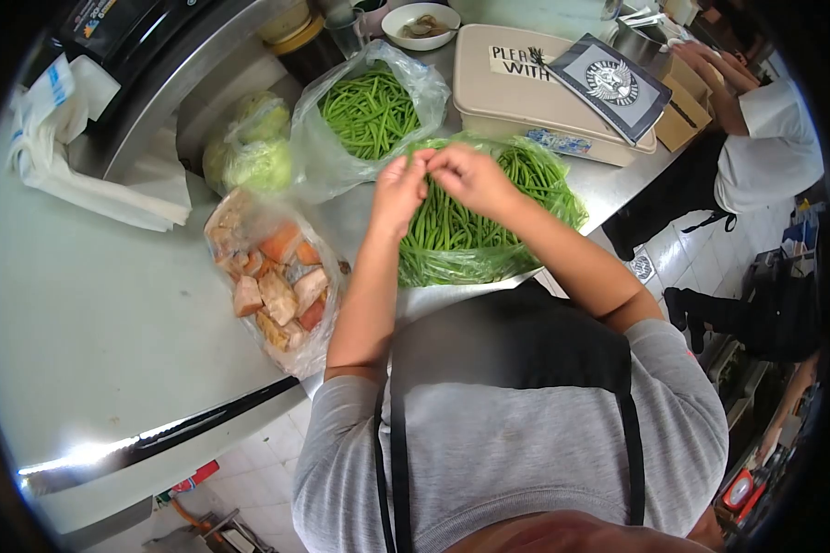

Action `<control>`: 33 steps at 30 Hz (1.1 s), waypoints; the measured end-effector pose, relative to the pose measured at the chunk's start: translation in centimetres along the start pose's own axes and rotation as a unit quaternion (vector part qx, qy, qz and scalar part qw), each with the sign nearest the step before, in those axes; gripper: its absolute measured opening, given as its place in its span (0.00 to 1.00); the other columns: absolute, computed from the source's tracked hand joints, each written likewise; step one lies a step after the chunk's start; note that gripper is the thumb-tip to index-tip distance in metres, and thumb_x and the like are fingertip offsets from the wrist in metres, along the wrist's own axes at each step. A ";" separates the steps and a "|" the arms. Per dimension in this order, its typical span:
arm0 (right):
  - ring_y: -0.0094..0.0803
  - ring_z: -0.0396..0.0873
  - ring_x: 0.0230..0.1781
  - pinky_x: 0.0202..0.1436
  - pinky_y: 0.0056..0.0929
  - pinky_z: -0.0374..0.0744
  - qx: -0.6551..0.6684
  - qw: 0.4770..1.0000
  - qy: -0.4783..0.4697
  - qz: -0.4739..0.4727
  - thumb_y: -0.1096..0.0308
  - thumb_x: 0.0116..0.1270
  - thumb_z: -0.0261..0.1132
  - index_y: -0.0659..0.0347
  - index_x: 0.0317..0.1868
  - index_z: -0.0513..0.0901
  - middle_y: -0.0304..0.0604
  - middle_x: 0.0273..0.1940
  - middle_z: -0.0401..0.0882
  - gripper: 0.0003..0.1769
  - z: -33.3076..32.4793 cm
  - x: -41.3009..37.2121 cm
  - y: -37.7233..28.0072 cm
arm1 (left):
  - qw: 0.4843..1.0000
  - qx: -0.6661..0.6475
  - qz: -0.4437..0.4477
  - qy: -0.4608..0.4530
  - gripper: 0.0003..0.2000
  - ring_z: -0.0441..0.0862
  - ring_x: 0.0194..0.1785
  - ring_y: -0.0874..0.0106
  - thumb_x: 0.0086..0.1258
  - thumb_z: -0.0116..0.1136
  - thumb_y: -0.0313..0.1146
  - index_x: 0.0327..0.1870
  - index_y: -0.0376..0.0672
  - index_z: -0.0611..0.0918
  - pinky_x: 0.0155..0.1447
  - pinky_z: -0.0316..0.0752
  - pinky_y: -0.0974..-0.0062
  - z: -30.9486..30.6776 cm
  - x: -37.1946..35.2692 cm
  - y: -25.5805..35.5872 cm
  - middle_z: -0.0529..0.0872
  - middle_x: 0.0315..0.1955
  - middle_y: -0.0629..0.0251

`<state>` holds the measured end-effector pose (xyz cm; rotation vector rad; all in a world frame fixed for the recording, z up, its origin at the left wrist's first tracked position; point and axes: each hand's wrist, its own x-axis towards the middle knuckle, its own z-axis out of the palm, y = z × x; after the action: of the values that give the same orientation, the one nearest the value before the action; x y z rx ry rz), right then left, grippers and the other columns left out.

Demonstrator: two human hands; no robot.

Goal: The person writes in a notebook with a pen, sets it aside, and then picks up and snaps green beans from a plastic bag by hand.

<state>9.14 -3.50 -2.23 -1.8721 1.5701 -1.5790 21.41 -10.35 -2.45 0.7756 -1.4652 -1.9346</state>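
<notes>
My left hand (pixel 402 191) and my right hand (pixel 475 181) meet fingertip to fingertip above an opened green plastic bag (pixel 443 267) full of long green beans (pixel 461 226). Both hands are closed in a pinch. Whatever lies between the fingertips is too small and hidden to make out. Just beyond my left hand, a clear plastic bag (pixel 309 166) holds more green beans (pixel 371 112), which look shorter and brighter.
Left of my forearm lies a bag of chunky orange and pale pieces (pixel 279 293). Behind it is a bagged pale green vegetable (pixel 258 152). A lidded beige bin (pixel 489 97) carries a dark booklet (pixel 610 85). A white bowl (pixel 421 26) stands at the back. Another person (pixel 770 138) stands at right.
</notes>
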 end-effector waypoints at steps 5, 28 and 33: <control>0.38 0.76 0.26 0.31 0.30 0.75 0.037 0.988 -0.027 0.145 0.73 0.52 0.57 0.63 0.31 0.73 0.46 0.29 0.77 0.05 -3.8 1.0 -1.0 | 0.965 0.226 0.134 -0.026 0.09 0.72 0.22 0.74 0.63 0.46 0.32 0.39 0.38 0.76 0.25 0.66 0.79 1.9 0.9 -0.8 0.79 0.26 0.65; 0.20 0.62 0.14 0.19 0.19 0.64 0.367 0.889 0.068 0.263 0.66 0.59 0.51 0.57 0.21 0.67 0.32 0.15 0.64 0.10 -8.0 -1.3 0.8 | 0.909 -0.377 -0.065 -0.165 0.08 0.60 0.16 0.83 0.67 0.41 0.38 0.31 0.46 0.69 0.17 0.55 0.88 0.0 0.1 1.7 0.67 0.21 0.73; 0.18 0.68 0.22 0.26 0.18 0.69 0.121 0.942 -0.141 0.278 0.63 0.60 0.56 0.61 0.26 0.72 0.34 0.22 0.71 0.11 -5.8 -2.4 0.9 | 0.888 -0.419 -0.060 -0.179 0.08 0.59 0.16 0.82 0.68 0.39 0.38 0.32 0.46 0.70 0.17 0.55 0.87 -0.4 0.5 2.2 0.67 0.21 0.73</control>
<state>4.28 0.53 -1.96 -1.2959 1.5134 -1.1341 21.65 -11.44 -0.49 0.1053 -0.6011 -2.5862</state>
